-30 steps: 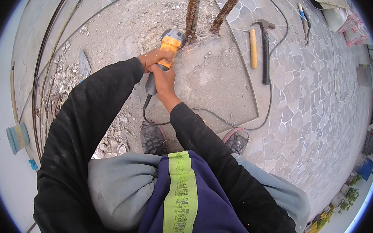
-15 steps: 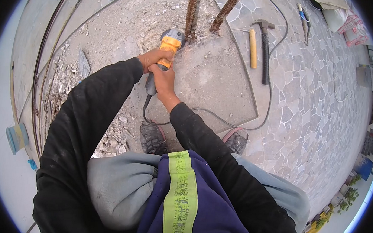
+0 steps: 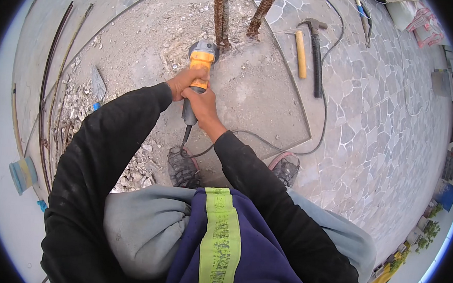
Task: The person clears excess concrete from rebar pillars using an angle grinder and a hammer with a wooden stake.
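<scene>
An orange and grey angle grinder (image 3: 202,60) is held in both hands, its head pointing away from me. My left hand (image 3: 186,82) is wrapped round the orange body. Just behind it, my right hand (image 3: 203,105) closes on the grey rear handle. The grinder's head sits right beside the foot of a rusty rebar bundle (image 3: 221,16), which stands upright from the broken concrete. Another rusty rebar (image 3: 264,11) leans to the right of it. From the handle's rear end, a dark power cord (image 3: 260,138) runs down past my shoes and off to the right.
On the paving to the right lie a hammer (image 3: 315,56), a yellow stick (image 3: 301,53) and a blue-handled tool (image 3: 363,20). Concrete rubble (image 3: 133,175) and long loose rods (image 3: 51,79) lie on the left, with a blue bucket (image 3: 23,174) beyond. My shoes (image 3: 183,167) stand close behind the grinder.
The whole view has shifted slightly, so the rebar and hammer appear further left. The grinder now points more straight ahead, still in both hands beside the rebar.
</scene>
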Action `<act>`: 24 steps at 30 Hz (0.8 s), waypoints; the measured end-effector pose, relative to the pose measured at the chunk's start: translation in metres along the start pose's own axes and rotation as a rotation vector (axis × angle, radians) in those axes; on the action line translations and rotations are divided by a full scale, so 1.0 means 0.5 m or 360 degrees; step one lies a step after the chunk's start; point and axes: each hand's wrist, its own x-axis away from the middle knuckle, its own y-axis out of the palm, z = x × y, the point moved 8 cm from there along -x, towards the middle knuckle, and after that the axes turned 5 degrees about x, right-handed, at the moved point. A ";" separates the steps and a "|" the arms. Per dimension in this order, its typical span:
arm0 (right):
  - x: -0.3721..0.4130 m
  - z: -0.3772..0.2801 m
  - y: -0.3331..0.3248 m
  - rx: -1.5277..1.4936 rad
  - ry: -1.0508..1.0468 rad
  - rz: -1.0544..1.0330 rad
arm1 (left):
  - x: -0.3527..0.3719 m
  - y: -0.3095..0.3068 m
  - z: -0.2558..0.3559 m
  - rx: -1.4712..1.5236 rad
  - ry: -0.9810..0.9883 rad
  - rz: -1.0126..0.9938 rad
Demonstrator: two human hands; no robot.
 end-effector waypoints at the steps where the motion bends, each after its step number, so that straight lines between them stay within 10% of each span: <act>1: 0.001 0.000 -0.002 0.0000 0.0000 0.0000 | 0.002 0.004 -0.002 0.0000 0.0000 0.0000; 16: 0.033 -0.064 -0.061 0.0487 -0.0114 -0.0398 | 0.046 0.034 -0.048 0.0577 0.0190 0.0130; 24: 0.092 -0.270 -0.129 0.1552 0.0582 -0.1036 | 0.116 0.220 0.002 0.1295 0.0320 0.0065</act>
